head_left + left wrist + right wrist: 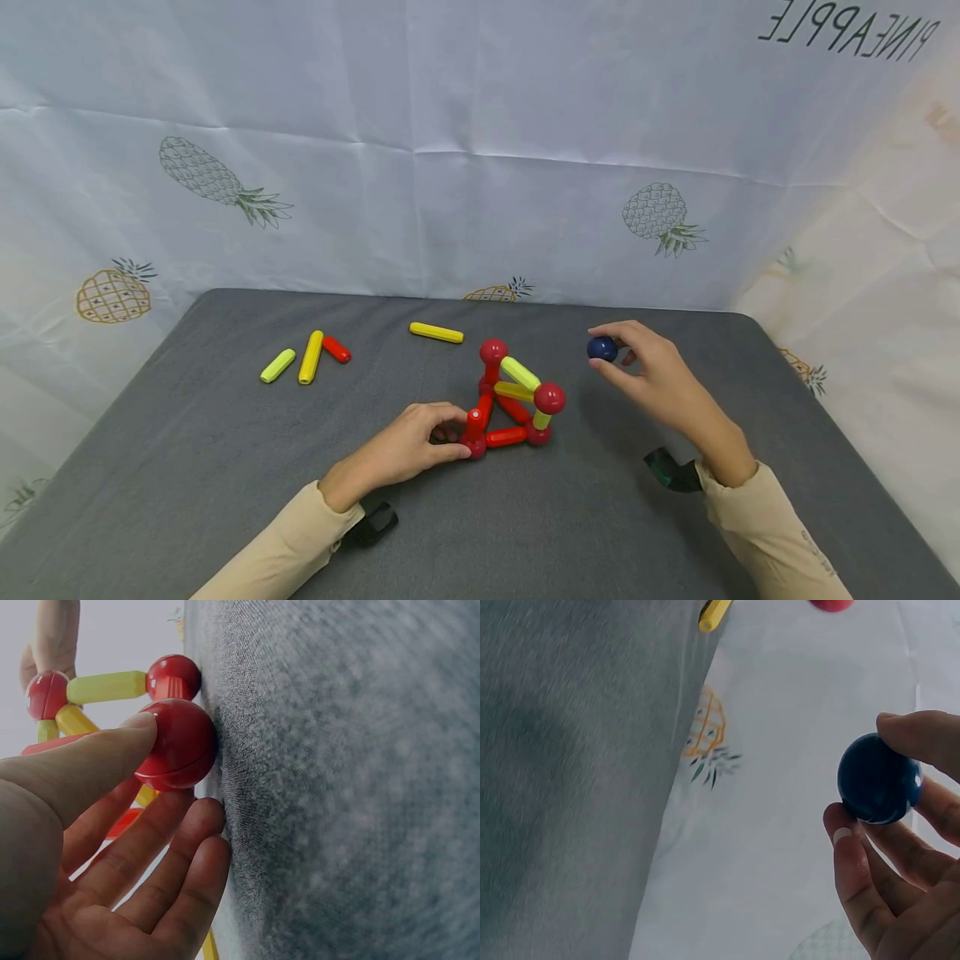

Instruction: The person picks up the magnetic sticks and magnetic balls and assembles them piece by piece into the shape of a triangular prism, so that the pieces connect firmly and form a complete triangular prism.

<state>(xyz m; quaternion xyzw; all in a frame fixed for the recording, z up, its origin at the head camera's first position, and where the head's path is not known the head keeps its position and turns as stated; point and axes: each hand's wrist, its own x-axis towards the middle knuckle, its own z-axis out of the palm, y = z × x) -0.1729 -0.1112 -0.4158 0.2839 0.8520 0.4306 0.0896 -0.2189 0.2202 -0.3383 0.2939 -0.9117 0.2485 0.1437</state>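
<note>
Pinching a red corner ball [184, 742] between thumb and fingertips, the left hand [408, 442] held the near-left corner of the rod frame [513, 392], which stood on the tabletop [525, 533] between the hands. An upright rod [475, 425] rose from that ball, just beside the left fingers, its top end free. Off to the right, the right hand [656, 383] gripped a blue ball [602, 349] in its fingertips, raised and apart from the frame.

That ball looked smooth and the hold on it slight, so a loosened pinch could have let it drop and roll. The left hand braced only one corner; a knock to the far side might well have twisted the joints there. A sideways nudge from the left fingers could have tipped the upright rod. Beyond the left hand lay loose rods [311, 357], probably safe from any bump.
</note>
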